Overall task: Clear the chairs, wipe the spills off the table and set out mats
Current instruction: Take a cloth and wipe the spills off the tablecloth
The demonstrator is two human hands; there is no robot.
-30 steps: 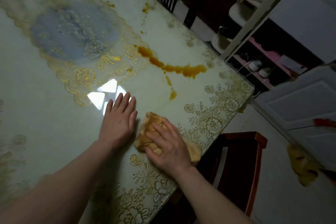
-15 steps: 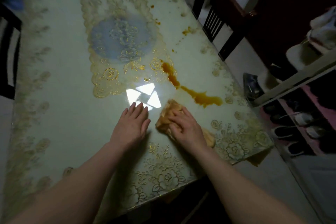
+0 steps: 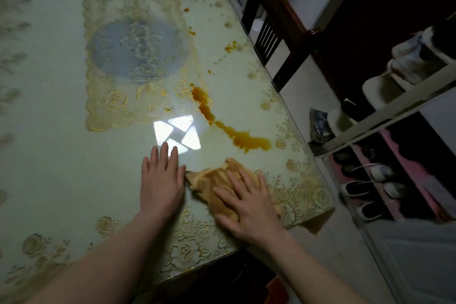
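A pale glass-topped table (image 3: 61, 155) with gold flower print fills the view. An orange-brown spill (image 3: 249, 139) runs across it from the corner of a lace mat (image 3: 133, 57) toward the right edge, and small splashes (image 3: 230, 47) lie farther back. My right hand (image 3: 249, 205) presses flat with straight fingers on a crumpled tan cloth (image 3: 212, 180), just short of the spill. My left hand (image 3: 161, 182) rests flat on the bare table beside the cloth, fingers straight and holding nothing.
A dark wooden chair (image 3: 278, 29) stands at the table's right side, and another dark chair (image 3: 246, 286) sits below the near edge. A shoe rack (image 3: 385, 116) with several shoes lines the right wall. A light reflection (image 3: 177, 134) glares ahead of my left hand.
The view swung so more of the table and mat shows. My right hand and the cloth shifted a little on the table, nearer the spill. My left hand stays flat beside them.
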